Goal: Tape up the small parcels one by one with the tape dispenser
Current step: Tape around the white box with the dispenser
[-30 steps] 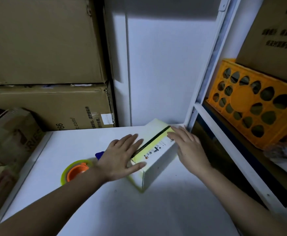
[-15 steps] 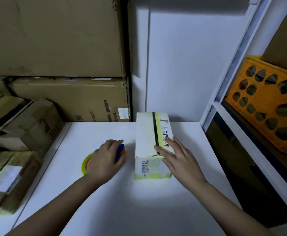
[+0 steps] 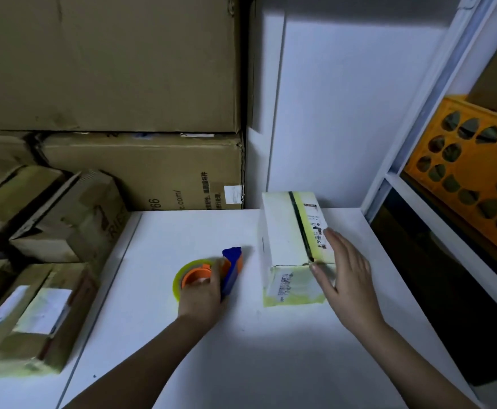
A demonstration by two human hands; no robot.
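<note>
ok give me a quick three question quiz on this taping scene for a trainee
1. True or false: the left hand grips the tape dispenser.
2. Where does the right hand rest? A on the white parcel; B on the orange crate; C flat on the table.
3. Fill in: the dispenser lies to the parcel's ____.

Key: 1 true; 2 A; 3 left.

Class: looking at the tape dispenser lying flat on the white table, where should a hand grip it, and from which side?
Grip the tape dispenser across its orange hub and blue body, coming from above on the near side. It lies flat, roll face-up, as the left hand shows.
</note>
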